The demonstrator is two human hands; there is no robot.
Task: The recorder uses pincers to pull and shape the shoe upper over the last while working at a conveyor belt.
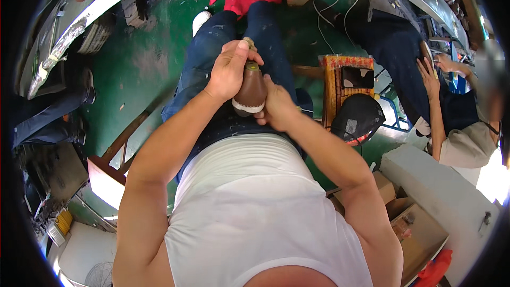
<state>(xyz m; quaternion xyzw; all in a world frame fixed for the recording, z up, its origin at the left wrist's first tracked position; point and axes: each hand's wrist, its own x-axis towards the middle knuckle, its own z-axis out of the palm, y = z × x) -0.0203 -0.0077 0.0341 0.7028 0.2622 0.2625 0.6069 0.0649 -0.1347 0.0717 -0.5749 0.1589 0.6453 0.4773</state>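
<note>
Over my lap I hold a brown leather shoe upper [251, 87], apparently stretched over a last. A small yellow-green end shows at its far, narrow tip, and an uneven white band runs round its wider near end. My left hand [228, 72] is closed at the far left side, with the thumb pointing away from me. By that thumb a small tan piece [248, 43] sticks out; I cannot make out what it is. My right hand [279, 101] wraps the right side and near end of the upper, its fingertips partly hidden underneath.
A metal-edged bench [64, 48] curves along the far left. To my right, a black cap [358, 118] and a dark pouch [357, 77] lie on a wooden slatted seat [330, 95]. Another person [467, 143] sits beyond it. Cardboard boxes [417, 234] stand at the near right.
</note>
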